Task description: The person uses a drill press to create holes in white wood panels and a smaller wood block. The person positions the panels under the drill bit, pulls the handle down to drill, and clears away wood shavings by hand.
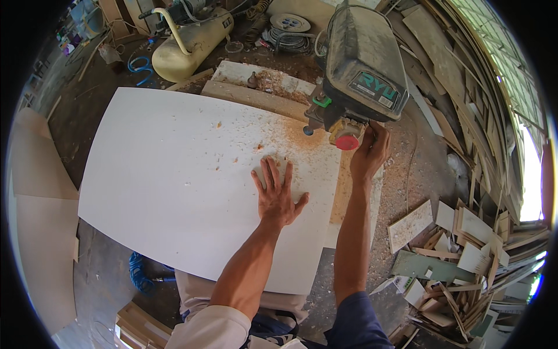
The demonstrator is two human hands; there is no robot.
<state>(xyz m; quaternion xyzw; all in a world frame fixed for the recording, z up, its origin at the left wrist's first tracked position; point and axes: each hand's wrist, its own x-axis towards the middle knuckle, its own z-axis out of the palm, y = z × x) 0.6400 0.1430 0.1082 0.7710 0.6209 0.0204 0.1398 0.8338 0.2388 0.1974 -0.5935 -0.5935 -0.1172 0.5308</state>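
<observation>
My left hand [276, 198] lies flat with its fingers spread on a large white board [157, 163], pressing on its right half. Wood shavings and fine dust are scattered over the board near the drill press [366, 64], whose dark, dusty head overhangs the board's far right corner. Beside the red button [347, 142] on the machine, my right hand [372, 151] is raised with its fingers curled in against the underside of the head. What those fingers grip is hidden. Also hidden is the drill bit. A black round knob [308, 131] sticks out at the head's left.
A cream air compressor [195, 46] stands at the far left, near a cable reel [289, 23]. Offcuts [453, 262] are heaped on the right, with long boards [453, 64] leaning behind. A blue coiled hose [139, 272] lies below the board. Pale panels [43, 232] stand at left.
</observation>
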